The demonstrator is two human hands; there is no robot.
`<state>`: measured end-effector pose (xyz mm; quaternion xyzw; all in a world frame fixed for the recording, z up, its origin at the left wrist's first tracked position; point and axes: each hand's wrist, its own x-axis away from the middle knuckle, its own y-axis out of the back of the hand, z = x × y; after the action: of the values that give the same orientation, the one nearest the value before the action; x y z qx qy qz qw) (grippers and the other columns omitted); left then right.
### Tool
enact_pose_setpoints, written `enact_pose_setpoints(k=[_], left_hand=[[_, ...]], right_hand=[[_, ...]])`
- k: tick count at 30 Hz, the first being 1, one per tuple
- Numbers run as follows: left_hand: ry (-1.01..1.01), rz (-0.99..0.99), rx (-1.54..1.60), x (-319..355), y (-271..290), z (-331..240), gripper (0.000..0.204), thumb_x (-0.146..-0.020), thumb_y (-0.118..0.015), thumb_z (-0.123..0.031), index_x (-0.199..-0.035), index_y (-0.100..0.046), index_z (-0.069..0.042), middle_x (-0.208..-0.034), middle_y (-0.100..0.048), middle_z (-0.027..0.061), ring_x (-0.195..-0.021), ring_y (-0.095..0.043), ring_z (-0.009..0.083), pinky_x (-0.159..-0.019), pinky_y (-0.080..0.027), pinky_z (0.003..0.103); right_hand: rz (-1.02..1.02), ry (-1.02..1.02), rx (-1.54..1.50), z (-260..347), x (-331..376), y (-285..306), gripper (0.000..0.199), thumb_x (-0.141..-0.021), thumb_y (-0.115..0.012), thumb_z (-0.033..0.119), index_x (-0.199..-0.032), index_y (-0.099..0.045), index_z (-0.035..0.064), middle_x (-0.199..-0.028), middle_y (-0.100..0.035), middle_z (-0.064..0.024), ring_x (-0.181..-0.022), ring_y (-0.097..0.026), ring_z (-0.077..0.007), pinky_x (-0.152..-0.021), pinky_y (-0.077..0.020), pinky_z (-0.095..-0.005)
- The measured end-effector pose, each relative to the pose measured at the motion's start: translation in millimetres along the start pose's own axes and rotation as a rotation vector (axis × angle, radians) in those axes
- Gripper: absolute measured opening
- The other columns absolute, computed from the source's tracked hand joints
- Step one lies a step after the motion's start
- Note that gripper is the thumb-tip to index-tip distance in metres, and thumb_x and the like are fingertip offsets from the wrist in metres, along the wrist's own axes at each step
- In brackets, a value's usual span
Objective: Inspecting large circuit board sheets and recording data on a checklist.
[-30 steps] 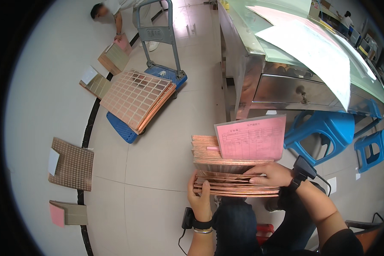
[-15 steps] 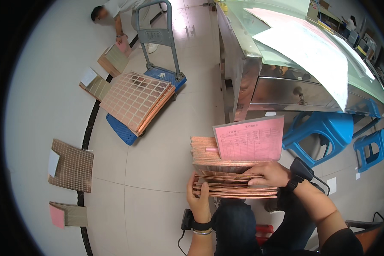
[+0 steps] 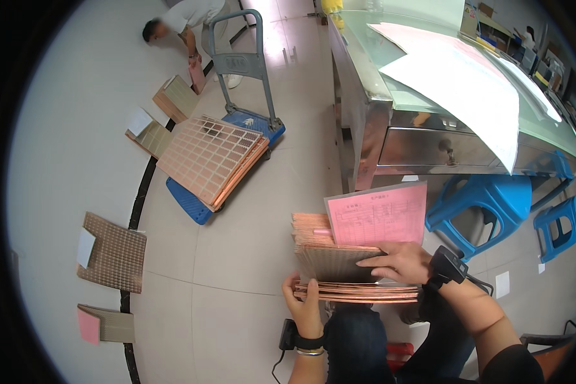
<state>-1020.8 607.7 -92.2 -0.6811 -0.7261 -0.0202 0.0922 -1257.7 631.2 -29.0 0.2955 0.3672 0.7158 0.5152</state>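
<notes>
Running left to right, panels (image 3: 360,294) on edge

Free floor (image 3: 246,246) left of the panel stack (image 3: 333,261), trolley (image 3: 262,126) beyond

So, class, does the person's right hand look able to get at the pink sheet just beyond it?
Probably yes: the right hand lies against the copper-edged panels, near the lower edge of the pink sheet, and nothing visible blocks the way.

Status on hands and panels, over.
Left hand: gripping front panels at left end. Right hand: against rear panels. Pink sheet standing just beyond.
</notes>
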Motion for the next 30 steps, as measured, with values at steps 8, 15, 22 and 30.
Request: enact_pose_setpoints(k=[8, 15, 22, 30], left_hand=[[-0.003, -0.007, 0.035, 1, -3, -3, 0.034, -0.087, -0.059, -0.012, -0.117, -0.048, -0.001, -0.109, -0.048, 0.0080, -0.100, -0.045, 0.0155, -0.092, -0.036, 0.030], [0.046, 0.021, 0.111, 4, -2, -9, 0.038, -0.088, -0.058, -0.012, -0.121, -0.047, 0.002, -0.112, -0.048, 0.0086, -0.103, -0.045, 0.0159, -0.093, -0.036, 0.030], [0.046, 0.043, 0.096, 7, 1, -10, 0.041, -0.088, -0.058, -0.012, -0.124, -0.045, 0.003, -0.121, -0.049, 0.0106, -0.109, -0.045, 0.0169, -0.095, -0.036, 0.030], [0.034, 0.040, 0.098, 5, 3, -8, 0.045, -0.087, -0.060, -0.013, -0.126, -0.044, 0.004, -0.124, -0.048, 0.0123, -0.111, -0.046, 0.0187, -0.096, -0.036, 0.031]], right_hand=[[-0.079, 0.121, 0.038, 1, 7, -7, 0.042, -0.080, -0.061, 0.045, -0.101, -0.068, 0.0100, -0.117, -0.053, -0.0162, -0.102, -0.056, -0.0334, -0.086, -0.0451, -0.0412], [-0.105, 0.100, 0.075, 5, 10, -9, 0.040, -0.079, -0.061, 0.046, -0.096, -0.069, 0.0110, -0.118, -0.053, -0.0149, -0.099, -0.057, -0.0314, -0.085, -0.0454, -0.0403], [-0.102, 0.075, 0.052, 6, 12, -11, 0.035, -0.079, -0.062, 0.044, -0.094, -0.070, 0.0140, -0.118, -0.053, -0.0132, -0.100, -0.056, -0.0305, -0.086, -0.0451, -0.0396], [-0.095, 0.059, 0.042, 7, 12, -10, 0.037, -0.079, -0.062, 0.045, -0.097, -0.069, 0.0135, -0.119, -0.053, -0.0131, -0.101, -0.056, -0.0310, -0.086, -0.0451, -0.0397]])
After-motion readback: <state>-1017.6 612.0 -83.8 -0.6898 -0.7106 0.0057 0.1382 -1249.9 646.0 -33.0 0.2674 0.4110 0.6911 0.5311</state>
